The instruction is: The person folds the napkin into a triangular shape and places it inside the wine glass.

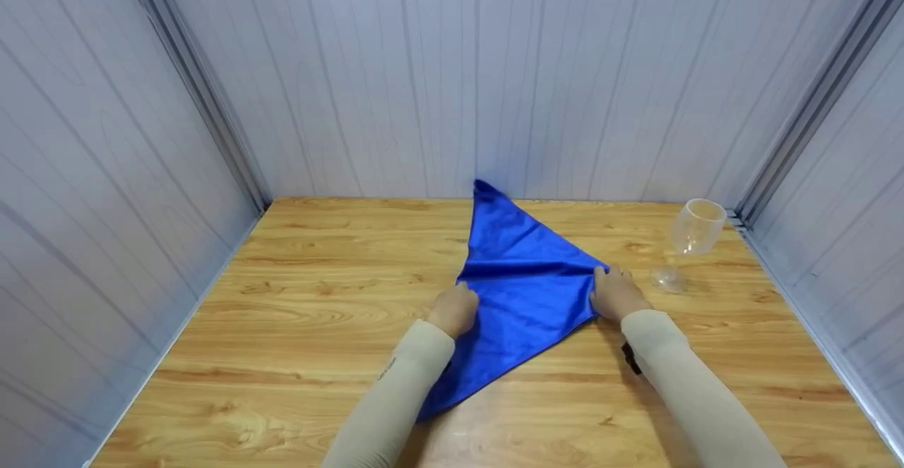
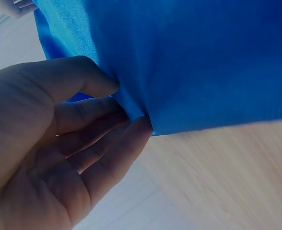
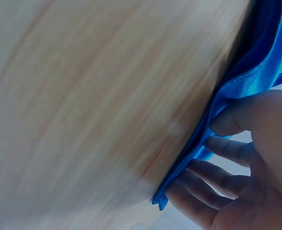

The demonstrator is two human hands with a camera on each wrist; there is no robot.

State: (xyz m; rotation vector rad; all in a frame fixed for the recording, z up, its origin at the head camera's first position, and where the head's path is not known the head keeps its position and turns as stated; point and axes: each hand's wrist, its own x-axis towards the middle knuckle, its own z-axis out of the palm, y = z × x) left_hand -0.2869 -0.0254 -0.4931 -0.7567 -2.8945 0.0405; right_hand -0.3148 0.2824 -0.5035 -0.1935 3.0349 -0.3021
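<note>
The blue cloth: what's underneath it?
The blue cloth lies spread on the wooden table, pinched at its edges by the left hand and right hand. Whether anything lies hidden beneath cannot be seen. The wine glass stands beside it.

The tabletop point(image 1: 296, 313) lies bare to the left of the blue cloth point(image 1: 519, 291), giving open passage there; on the right a wine glass point(image 1: 688, 242) stands near the right hand point(image 1: 616, 293), and walls close three sides
</note>
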